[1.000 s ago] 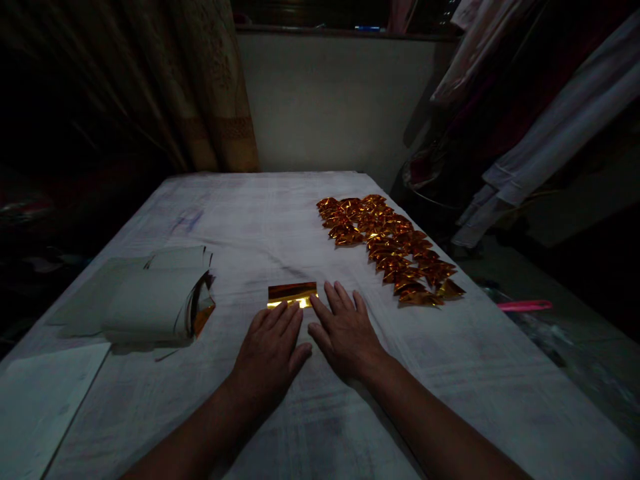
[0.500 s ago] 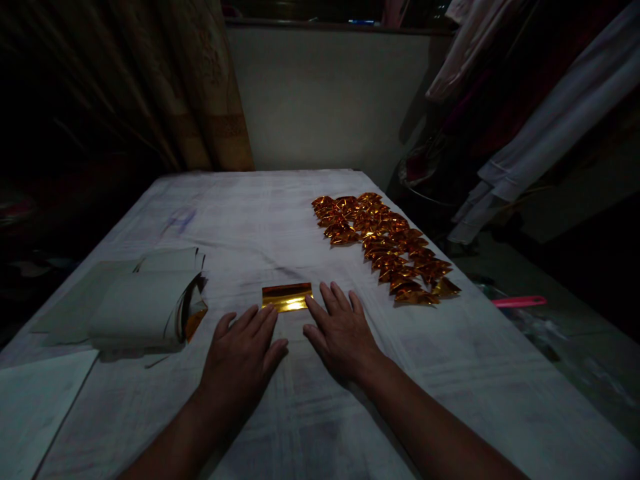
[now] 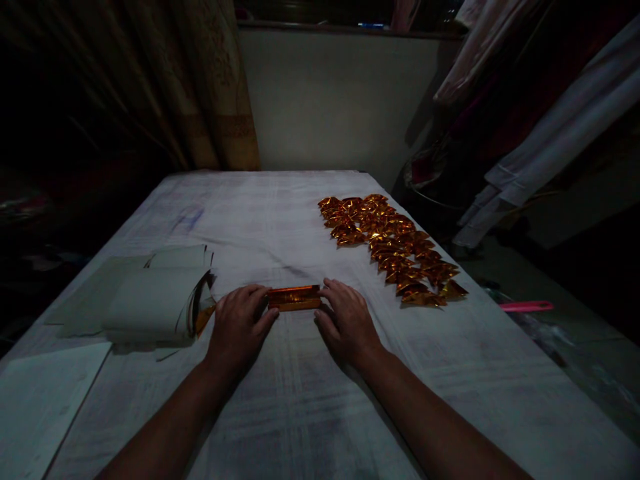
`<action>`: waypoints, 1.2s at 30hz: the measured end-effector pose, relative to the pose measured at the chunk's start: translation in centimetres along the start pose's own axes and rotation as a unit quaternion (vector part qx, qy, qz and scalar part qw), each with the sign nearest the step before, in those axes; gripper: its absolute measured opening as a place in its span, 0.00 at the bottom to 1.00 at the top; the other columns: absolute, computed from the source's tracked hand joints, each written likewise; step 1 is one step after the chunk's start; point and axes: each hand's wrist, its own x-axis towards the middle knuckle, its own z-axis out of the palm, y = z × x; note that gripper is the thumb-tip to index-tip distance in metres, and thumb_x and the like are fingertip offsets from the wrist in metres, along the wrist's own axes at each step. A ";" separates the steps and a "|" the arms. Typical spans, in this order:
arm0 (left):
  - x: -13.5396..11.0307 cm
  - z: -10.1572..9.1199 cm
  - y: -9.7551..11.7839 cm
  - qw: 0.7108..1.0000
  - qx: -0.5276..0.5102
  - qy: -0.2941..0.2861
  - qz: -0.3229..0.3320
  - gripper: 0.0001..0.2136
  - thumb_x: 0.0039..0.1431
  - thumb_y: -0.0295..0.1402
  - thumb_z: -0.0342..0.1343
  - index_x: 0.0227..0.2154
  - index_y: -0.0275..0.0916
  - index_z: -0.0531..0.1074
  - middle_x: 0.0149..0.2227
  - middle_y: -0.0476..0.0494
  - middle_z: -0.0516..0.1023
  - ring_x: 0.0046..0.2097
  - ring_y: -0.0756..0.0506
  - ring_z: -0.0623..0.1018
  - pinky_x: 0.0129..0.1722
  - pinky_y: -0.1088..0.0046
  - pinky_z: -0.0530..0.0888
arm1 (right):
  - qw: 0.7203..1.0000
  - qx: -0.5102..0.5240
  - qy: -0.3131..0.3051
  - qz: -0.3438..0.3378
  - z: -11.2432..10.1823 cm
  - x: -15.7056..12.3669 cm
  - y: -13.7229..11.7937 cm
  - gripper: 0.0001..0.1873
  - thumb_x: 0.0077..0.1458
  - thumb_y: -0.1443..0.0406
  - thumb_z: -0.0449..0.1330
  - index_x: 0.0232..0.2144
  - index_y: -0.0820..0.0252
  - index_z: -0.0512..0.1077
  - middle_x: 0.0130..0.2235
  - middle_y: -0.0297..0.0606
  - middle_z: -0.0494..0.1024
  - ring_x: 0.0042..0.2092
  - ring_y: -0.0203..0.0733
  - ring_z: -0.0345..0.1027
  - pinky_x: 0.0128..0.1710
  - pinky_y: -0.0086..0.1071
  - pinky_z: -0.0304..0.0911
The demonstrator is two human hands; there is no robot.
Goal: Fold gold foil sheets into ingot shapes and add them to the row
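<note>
A folded strip of gold foil paper (image 3: 294, 299) lies crosswise on the cloth-covered table in front of me. My left hand (image 3: 239, 323) has its left end between thumb and curled fingers. At the opposite end, my right hand (image 3: 349, 321) grips it the same way, thumb low and fingers on the far edge. The strip's middle shows between the hands, with a crease running along its length. The fingertips are partly hidden in the dim light.
Rows of folded gold foil pieces (image 3: 395, 247) lie on the right of the table. A bent stack of pale-backed paper sheets (image 3: 155, 300) rests at left, near a white sheet or board (image 3: 50, 400). Clothes hang at right, above a pink handle (image 3: 527, 307).
The flatter, bright foil strip now has a raised fold along it. My hands have moved from lying flat at its near edge to curling around its two ends.
</note>
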 end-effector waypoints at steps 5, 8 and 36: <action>0.1 -0.6 0.4 0.999 -0.039 0.018 -0.003 0.10 0.62 0.36 0.55 0.44 0.41 0.74 0.45 0.41 0.82 0.48 0.37 0.78 0.50 0.56 0.70 | 0.999 0.025 0.041 0.018 -0.2 0.3 0.1 0.17 0.57 0.69 0.59 0.50 0.58 0.69 0.46 0.45 0.80 0.47 0.50 0.73 0.48 0.44 0.65; 0.1 -0.9 0.5 0.998 -0.062 0.018 -0.004 0.07 0.61 0.33 0.52 0.37 0.42 0.74 0.39 0.43 0.82 0.44 0.38 0.79 0.47 0.58 0.71 | 0.999 0.031 0.041 0.009 -0.4 0.4 0.0 0.16 0.57 0.70 0.60 0.48 0.58 0.70 0.41 0.41 0.81 0.43 0.48 0.72 0.45 0.41 0.64; -0.1 -2.1 2.2 0.885 -0.424 0.004 -0.191 0.22 0.59 0.42 0.57 0.54 0.39 0.70 0.34 0.48 0.77 0.32 0.49 0.78 0.32 0.74 0.75 | 0.937 0.328 -0.013 0.121 -2.6 0.4 -1.8 0.18 0.59 0.63 0.58 0.51 0.55 0.67 0.34 0.34 0.80 0.37 0.39 0.78 0.39 0.30 0.72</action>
